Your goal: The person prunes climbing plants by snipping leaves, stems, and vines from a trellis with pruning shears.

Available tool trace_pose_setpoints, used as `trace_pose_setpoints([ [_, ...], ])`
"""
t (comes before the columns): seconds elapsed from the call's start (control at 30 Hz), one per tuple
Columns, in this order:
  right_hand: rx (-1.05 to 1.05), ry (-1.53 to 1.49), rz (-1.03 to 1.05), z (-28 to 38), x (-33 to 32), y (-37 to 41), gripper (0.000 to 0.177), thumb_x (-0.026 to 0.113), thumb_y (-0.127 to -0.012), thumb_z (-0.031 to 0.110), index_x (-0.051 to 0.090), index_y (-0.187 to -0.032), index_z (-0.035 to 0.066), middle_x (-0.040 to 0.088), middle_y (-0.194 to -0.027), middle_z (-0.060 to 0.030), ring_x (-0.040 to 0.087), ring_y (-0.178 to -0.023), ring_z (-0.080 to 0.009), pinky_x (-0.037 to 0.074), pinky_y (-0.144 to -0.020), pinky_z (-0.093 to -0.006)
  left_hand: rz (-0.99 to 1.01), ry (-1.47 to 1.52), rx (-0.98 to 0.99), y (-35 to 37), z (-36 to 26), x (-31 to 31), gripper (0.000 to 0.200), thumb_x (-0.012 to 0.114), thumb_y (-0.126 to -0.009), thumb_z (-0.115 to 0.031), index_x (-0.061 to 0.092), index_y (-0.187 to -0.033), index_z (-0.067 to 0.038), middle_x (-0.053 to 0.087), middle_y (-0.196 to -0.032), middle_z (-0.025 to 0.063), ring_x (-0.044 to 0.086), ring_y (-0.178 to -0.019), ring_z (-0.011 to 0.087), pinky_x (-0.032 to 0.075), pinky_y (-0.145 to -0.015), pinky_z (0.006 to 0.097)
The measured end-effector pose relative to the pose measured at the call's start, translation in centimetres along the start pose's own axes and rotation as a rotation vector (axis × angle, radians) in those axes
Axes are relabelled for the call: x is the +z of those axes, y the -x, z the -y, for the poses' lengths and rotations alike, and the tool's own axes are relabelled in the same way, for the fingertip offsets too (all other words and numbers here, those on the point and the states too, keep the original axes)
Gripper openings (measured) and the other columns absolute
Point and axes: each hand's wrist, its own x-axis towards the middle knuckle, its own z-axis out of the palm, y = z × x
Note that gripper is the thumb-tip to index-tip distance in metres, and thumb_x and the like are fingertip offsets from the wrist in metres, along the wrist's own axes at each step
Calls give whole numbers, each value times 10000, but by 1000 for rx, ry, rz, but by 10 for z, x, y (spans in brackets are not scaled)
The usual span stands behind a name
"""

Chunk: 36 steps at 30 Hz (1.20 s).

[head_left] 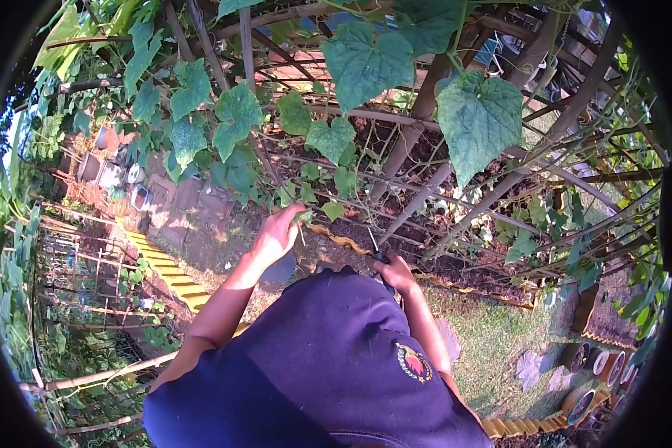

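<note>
My left hand (278, 233) is raised in front of my chest, its fingers pinched on a small green leaf (304, 217) with a pale stem hanging below. My right hand (398, 275) is closed around the dark handles of pruning shears (381, 258), whose thin blade points up and away from me. A gap separates the blade from the leaf. Just beyond both hands, a climbing vine with broad lobed leaves (479, 119) spreads over a lattice of wooden poles (414, 205). The palm side of my right hand is hidden.
Thick slanting poles (470, 216) and thin tendrils cross close to my right hand. A yellow scalloped edging (164, 270) runs along the path at left. Grass (485, 336) lies at lower right, with flat stones (530, 369) and pots (577, 405). A bamboo rail (119, 371) stands at lower left.
</note>
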Motion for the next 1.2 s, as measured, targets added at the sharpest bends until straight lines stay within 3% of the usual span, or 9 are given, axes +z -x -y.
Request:
trace_pose_setpoints([
  [0.03, -19, 35, -26, 0, -3, 5, 750, 687, -764, 425, 593, -1270, -121, 667, -1193, -292, 652, -1132, -353, 476, -1006, -399, -20, -66, 105, 0, 4, 5, 327, 548, -821, 38, 604, -1139, -16, 664, -1172, 202, 687, -965, 395, 577, -778, 448],
  [0.17, -1, 30, 8, -15, -11, -3, 659, 679, -753, 426, 652, -1231, -27, 692, -1165, -253, 661, -1129, -339, 480, -997, -395, 75, -105, 141, -4, -26, 6, 407, 504, -780, 87, 639, -1148, -24, 637, -1259, 159, 663, -1113, 341, 563, -881, 390],
  [0.4, 2, 4, -81, -29, -17, -16, 621, 703, -763, 415, 669, -1200, -25, 703, -1156, -232, 661, -1129, -323, 476, -996, -399, 119, -147, 138, -14, -26, 26, 399, 501, -775, 53, 627, -1143, -34, 638, -1135, 147, 655, -1043, 342, 568, -877, 412],
  [0.53, 32, -83, -20, -23, -22, 0, 735, 735, -760, 372, 582, -1344, -48, 716, -1113, -185, 670, -1006, -259, 490, -935, -361, 121, -120, 125, -8, -22, 32, 393, 551, -773, 23, 603, -1158, -35, 601, -1082, 125, 646, -970, 308, 572, -822, 408],
  [0.63, 39, -99, -24, -44, -15, -4, 674, 744, -773, 358, 612, -1273, -74, 707, -1119, -199, 651, -1017, -245, 488, -943, -361, 87, -95, 94, -1, -25, 27, 360, 604, -792, -10, 603, -1151, -36, 593, -1056, 115, 644, -905, 281, 568, -768, 398],
  [0.73, 63, -185, -38, -34, -13, 12, 272, 701, -832, 259, 698, -919, 1, 647, -758, -36, 560, -649, -138, 442, -609, -307, 53, -109, 46, 5, -14, 32, 317, 648, -826, -63, 602, -1139, -35, 584, -1045, 109, 639, -854, 258, 562, -726, 386],
  [0.97, 61, -205, -18, -27, -11, 11, 279, 691, -835, 250, 710, -935, -10, 678, -800, -62, 602, -705, -165, 476, -648, -312, -10, -69, 74, 20, 4, 36, 320, 684, -885, -174, 579, -1154, -35, 577, -1078, 121, 638, -884, 277, 564, -744, 404],
  [1.03, 57, -150, -3, -21, -10, 9, 266, 694, -818, 267, 683, -841, 2, 651, -739, -44, 572, -674, -148, 446, -622, -315, -12, -56, 50, 25, 1, 31, 372, 715, -878, -241, 568, -1156, -42, 569, -1088, 128, 630, -921, 296, 557, -767, 432],
  [1.2, 34, -47, 30, -9, -2, 5, 273, 701, -806, 283, 676, -805, 12, 640, -704, -35, 555, -653, -152, 428, -615, -326, -121, -41, -2, 40, 6, 23, 329, 710, -861, -181, 561, -1121, -45, 559, -1044, 123, 626, -896, 297, 545, -758, 436],
])
